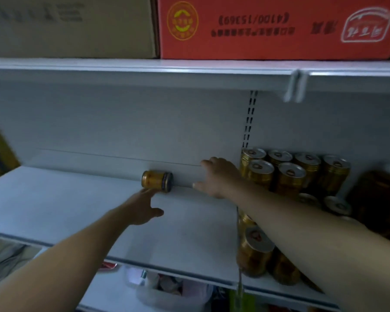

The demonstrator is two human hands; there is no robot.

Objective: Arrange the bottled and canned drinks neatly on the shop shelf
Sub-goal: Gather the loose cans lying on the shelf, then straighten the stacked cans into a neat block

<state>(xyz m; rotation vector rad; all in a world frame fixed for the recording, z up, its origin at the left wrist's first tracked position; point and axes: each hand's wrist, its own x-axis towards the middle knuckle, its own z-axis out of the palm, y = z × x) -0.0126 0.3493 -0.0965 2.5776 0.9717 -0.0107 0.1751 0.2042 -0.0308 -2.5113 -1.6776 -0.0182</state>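
Bottle [157, 181] lies on its side at the back of the shelf [54, 199], cap to the right, close against the rear panel. Lying like that it can roll, so I judge it needs standing upright. My left hand [144, 209] reaches in with straight fingers, tips at its near side and thumb apart, gripping nothing. My right hand [216, 176] is spread just to its right, holding nothing. It is likely there to block a roll toward the gold cans [284, 174] standing in the next bay. Bare shelf runs left and forward, so I have room. The upper shelf [144, 70] limits lifting, and the front lip is well apart.
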